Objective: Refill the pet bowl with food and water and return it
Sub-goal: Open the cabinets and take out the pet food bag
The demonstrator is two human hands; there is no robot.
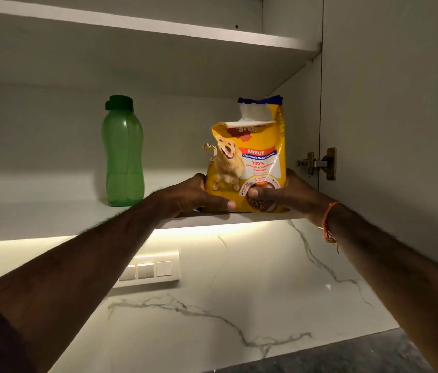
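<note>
A yellow dog food bag (250,160) with a torn-open top stands upright on the lower shelf (51,216) of an open wall cabinet, near the shelf's front right. My left hand (196,196) grips the bag's lower left side, thumb across the front. My right hand (282,195) grips its lower right side, thumb on the front. A green plastic water bottle (123,152) with a green cap stands upright on the same shelf, to the left of the bag and apart from it. No pet bowl is in view.
The cabinet's open door (395,130) hangs at the right on a metal hinge (317,164). An upper shelf (158,30) sits above. Below are a lit marble backsplash (239,292), a switch panel (148,269) and a dark countertop corner (360,356).
</note>
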